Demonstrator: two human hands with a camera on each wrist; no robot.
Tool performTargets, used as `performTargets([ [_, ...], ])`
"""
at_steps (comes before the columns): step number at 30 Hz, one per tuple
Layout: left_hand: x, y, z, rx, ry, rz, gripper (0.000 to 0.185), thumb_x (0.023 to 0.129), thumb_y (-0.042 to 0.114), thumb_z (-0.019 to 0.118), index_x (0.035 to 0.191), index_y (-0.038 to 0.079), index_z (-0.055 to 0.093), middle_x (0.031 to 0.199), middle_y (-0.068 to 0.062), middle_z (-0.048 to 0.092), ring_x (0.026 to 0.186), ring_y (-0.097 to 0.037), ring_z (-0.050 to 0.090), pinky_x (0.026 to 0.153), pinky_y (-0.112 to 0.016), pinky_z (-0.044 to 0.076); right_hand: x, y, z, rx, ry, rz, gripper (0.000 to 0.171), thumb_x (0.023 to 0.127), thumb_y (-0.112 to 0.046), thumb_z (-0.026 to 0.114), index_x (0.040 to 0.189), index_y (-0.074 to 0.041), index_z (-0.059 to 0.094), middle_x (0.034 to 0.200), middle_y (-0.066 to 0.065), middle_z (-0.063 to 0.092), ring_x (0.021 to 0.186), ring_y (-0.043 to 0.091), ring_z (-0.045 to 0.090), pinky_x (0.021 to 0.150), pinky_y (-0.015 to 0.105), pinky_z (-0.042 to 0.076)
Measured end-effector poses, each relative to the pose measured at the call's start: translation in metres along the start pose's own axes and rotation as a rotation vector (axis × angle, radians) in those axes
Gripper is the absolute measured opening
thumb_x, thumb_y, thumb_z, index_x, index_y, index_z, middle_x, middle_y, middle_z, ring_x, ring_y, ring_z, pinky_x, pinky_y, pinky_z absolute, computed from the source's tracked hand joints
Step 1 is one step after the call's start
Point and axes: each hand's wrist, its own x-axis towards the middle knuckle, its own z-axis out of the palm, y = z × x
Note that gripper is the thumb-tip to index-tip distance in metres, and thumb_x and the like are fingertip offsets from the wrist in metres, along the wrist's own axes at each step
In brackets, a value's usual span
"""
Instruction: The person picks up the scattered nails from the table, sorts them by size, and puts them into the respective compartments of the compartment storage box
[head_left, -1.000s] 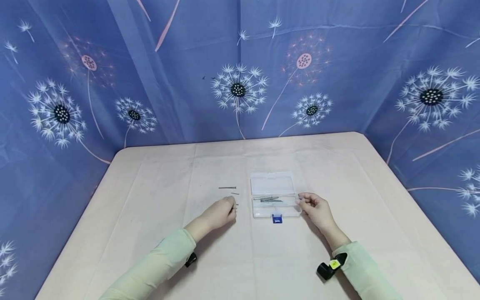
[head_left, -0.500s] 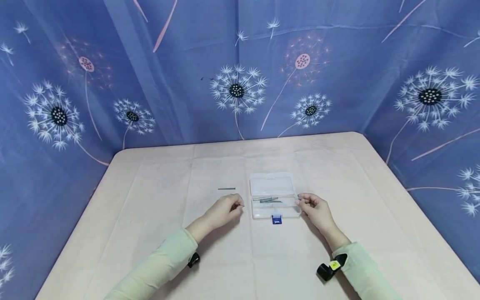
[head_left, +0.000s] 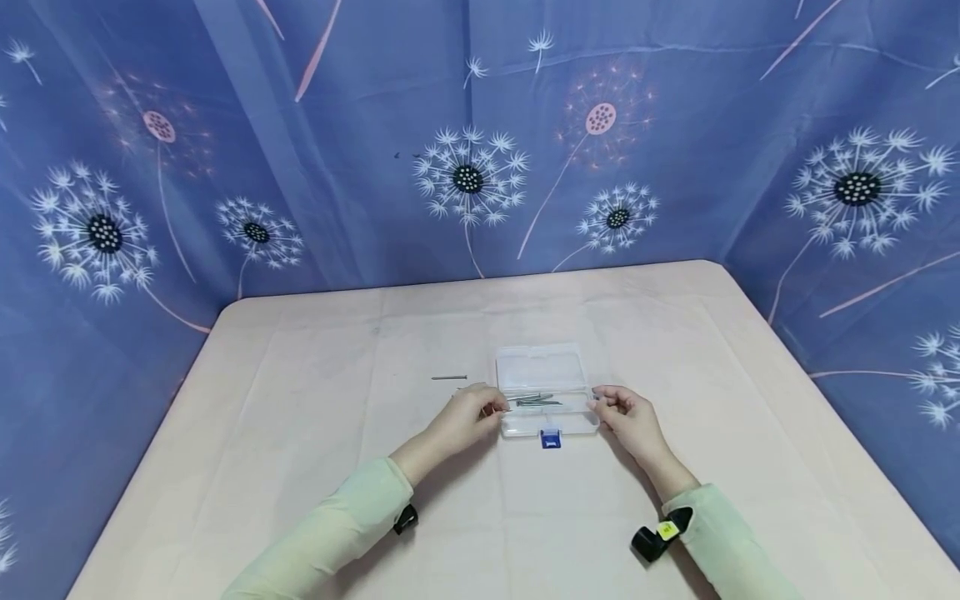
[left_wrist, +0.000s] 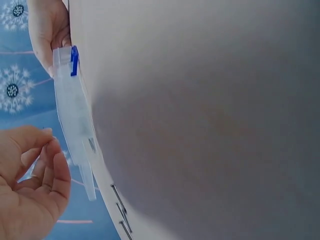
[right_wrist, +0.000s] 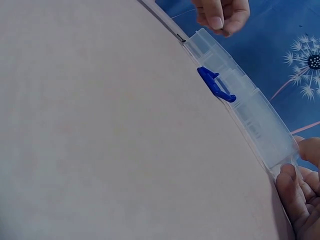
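A clear plastic box (head_left: 546, 367) lies open on the table, its lid folded back and a blue latch (head_left: 551, 439) at its near side. Several thin nails (head_left: 534, 401) lie inside it. My left hand (head_left: 480, 410) is at the box's left edge, fingers curled and pinching a small nail; in the left wrist view that hand (left_wrist: 30, 185) is pinched beside the box (left_wrist: 75, 115). My right hand (head_left: 618, 408) grips the box's right end, and its fingertips (right_wrist: 300, 200) touch the box (right_wrist: 245, 105) in the right wrist view.
One long nail (head_left: 448, 377) lies loose on the pale tablecloth (head_left: 300, 433) left of the box; the left wrist view shows loose nails (left_wrist: 122, 215) there. Blue dandelion-print curtains (head_left: 465, 175) close in the back and both sides of the table.
My left hand lifted a small nail off the table and moved right to the box's left edge. The right hand and the box stayed in place.
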Motion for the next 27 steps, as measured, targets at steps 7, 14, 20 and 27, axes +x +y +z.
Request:
performTargets([
  [7,0.007,0.008,0.006,-0.006,-0.002,-0.013,0.011,0.084,0.0,0.063,0.095,0.002,0.065,0.09,-0.007,0.065,0.08,-0.015,0.061,0.073,-0.022,0.052,-0.001,-0.002,0.001,-0.018,-0.001,0.006,0.03,0.089,-0.006,0.064,0.114,0.009,0.059,0.086,0.002,0.058,0.065,0.0,0.051,0.059,0.015,0.05],
  [14,0.015,0.012,0.013,0.014,-0.004,0.005,0.011,0.082,-0.001,0.063,0.092,0.001,0.065,0.089,-0.008,0.066,0.079,-0.015,0.061,0.072,-0.02,0.052,-0.001,-0.004,0.001,0.001,-0.007,0.015,0.03,0.089,-0.007,0.063,0.114,0.009,0.058,0.084,-0.001,0.058,0.066,0.0,0.052,0.059,0.014,0.05],
  [20,0.018,0.013,0.015,-0.005,-0.002,0.022,0.011,0.083,0.0,0.064,0.093,0.001,0.066,0.089,-0.008,0.067,0.078,-0.015,0.063,0.072,-0.019,0.052,-0.002,-0.006,0.0,0.03,-0.02,0.016,0.032,0.089,-0.005,0.063,0.116,0.011,0.057,0.084,-0.001,0.056,0.064,0.0,0.05,0.056,0.014,0.048],
  [27,0.014,0.01,0.01,-0.043,-0.037,-0.02,0.015,0.084,0.003,0.066,0.099,0.0,0.065,0.092,-0.008,0.066,0.078,-0.015,0.062,0.071,-0.018,0.052,-0.003,-0.007,-0.001,0.041,-0.018,0.027,0.034,0.089,-0.005,0.063,0.118,0.012,0.056,0.085,0.0,0.057,0.065,-0.001,0.05,0.058,0.013,0.049],
])
